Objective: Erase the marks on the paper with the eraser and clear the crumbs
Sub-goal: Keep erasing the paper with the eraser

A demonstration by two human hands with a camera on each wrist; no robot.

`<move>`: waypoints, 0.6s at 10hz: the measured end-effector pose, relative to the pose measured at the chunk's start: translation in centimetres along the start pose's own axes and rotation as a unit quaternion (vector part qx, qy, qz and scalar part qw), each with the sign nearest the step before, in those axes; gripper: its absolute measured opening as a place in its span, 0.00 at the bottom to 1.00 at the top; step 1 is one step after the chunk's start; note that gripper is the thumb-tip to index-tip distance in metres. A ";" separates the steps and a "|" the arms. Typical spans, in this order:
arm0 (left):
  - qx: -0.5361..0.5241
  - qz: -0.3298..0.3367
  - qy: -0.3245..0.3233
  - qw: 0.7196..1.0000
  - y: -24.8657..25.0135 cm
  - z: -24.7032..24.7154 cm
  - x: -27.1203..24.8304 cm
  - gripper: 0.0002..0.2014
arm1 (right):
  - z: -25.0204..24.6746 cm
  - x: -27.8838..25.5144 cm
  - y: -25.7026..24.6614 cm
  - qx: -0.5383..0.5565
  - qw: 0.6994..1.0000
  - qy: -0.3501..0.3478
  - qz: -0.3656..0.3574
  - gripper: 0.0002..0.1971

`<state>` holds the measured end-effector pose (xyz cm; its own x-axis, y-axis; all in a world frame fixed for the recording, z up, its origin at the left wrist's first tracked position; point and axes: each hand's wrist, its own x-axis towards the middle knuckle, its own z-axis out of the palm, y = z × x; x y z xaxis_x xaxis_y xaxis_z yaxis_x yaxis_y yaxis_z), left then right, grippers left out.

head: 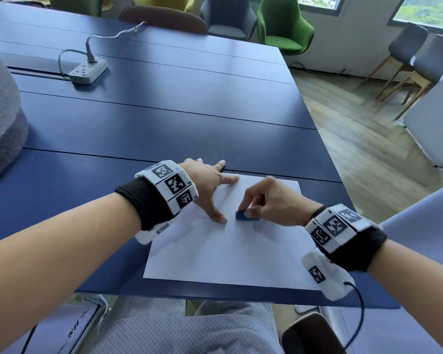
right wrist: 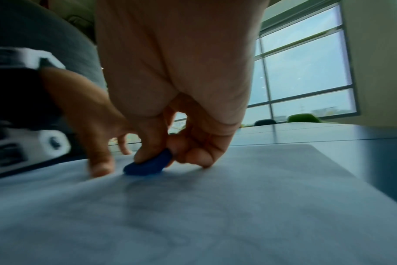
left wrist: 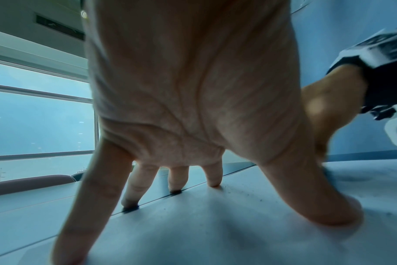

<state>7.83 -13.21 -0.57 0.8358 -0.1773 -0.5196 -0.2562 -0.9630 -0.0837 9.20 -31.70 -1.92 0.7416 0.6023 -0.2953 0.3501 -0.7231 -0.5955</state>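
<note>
partly, right hand (head: 271, 200) hides blue eraser (head: 246, 216).

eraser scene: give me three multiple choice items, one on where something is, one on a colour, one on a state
1. Where does the eraser sit?
A. beside the power strip
B. on the paper, under the right hand's fingertips
C. on the floor

2. What colour is the eraser?
A. white
B. pink
C. blue

3. How is the left hand placed?
A. fingers spread, pressing down on the paper
B. closed in a fist in the air
C. gripping the power strip

Answers:
1 B, since the right hand pinches it against the paper near the sheet's middle.
2 C, since it shows dark blue in both the head and right wrist views.
3 A, since the left wrist view shows its fingers straight and splayed, tips on the sheet and the table.
</note>
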 end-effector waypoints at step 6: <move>0.001 -0.005 -0.003 1.000 -0.1 0.2 0.3 0.57 | 1.0 -1.8 -0.3 -0.025 0.998 -0.047 -0.021 0.07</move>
<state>7.96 -13.16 -0.86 0.8353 -0.1662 -0.5241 -0.2487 -0.9643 -0.0905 7.22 -32.19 -1.91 0.6701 0.6593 -0.3410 0.4089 -0.7113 -0.5717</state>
